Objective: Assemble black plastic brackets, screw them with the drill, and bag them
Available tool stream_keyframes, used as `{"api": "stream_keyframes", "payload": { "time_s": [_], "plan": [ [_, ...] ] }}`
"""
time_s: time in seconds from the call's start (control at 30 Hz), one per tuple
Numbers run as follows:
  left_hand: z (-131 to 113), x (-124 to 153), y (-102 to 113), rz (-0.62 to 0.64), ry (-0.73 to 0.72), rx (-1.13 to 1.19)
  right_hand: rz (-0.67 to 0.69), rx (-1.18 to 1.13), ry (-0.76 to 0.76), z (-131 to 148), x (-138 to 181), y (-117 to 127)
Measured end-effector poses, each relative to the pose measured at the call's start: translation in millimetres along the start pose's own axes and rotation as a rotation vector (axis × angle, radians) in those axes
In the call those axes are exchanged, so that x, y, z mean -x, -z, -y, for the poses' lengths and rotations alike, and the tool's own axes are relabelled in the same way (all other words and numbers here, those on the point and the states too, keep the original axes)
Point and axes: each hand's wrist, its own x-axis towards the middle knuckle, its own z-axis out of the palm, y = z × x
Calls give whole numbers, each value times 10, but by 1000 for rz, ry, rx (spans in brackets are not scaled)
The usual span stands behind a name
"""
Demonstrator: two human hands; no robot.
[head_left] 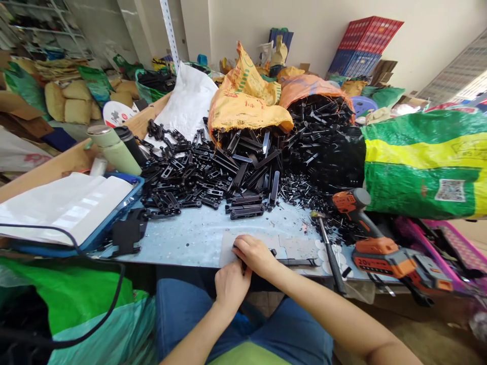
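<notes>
Both hands meet at the near edge of the light blue table (198, 238). My left hand (231, 284) is closed around a small black plastic part at the table's edge. My right hand (254, 253) rests on the table just above it, fingers curled and pinching the same black part (243, 264). A long black strip (297, 261) lies on the table just right of my right hand. A big heap of black plastic pieces (213, 172) covers the middle of the table beyond the hands.
An orange cordless drill (375, 243) and a hammer (331, 253) lie to the right. Yellow (247, 101), orange and green sacks (422, 162) spill black parts behind. A blue tray with white bags (68, 208) and a bottle (114, 149) stand left. A black cable (95, 314) crosses a green bag.
</notes>
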Motion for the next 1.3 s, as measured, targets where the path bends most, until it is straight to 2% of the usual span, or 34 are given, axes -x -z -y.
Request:
{"api": "stream_keyframes", "payload": {
  "time_s": [0.1, 0.23, 0.37, 0.53, 0.7, 0.8, 0.93, 1.17, 1.3],
  "plan": [
    [-35, -12, 1, -4, 31, -10, -182, -194, -21, -85, 199, -130],
    [-45, -29, 48, -14, 63, -17, -173, -365, -94, -111, 265, -156],
    [-16, -36, 114, 9, 37, -45, -187, -449, -94, -105, 250, -123],
    [-60, -68, 116, 14, 75, -49, -168, -402, -113, -92, 266, -117],
    [-22, -105, 101, -37, -8, -86, -165, -421, -138, -115, 257, -126],
    [-23, -124, 80, -59, -9, -95, -160, -403, -181, -142, 238, -125],
    [-13, -131, 48, -42, -23, -91, -116, -396, -130, -169, 259, -126],
    [25, -104, 34, -23, -14, -96, -93, -280, -134, -165, 293, -216],
    [59, -71, 78, -11, -42, -102, -74, -210, -150, -135, 301, -186]
  ]
}}
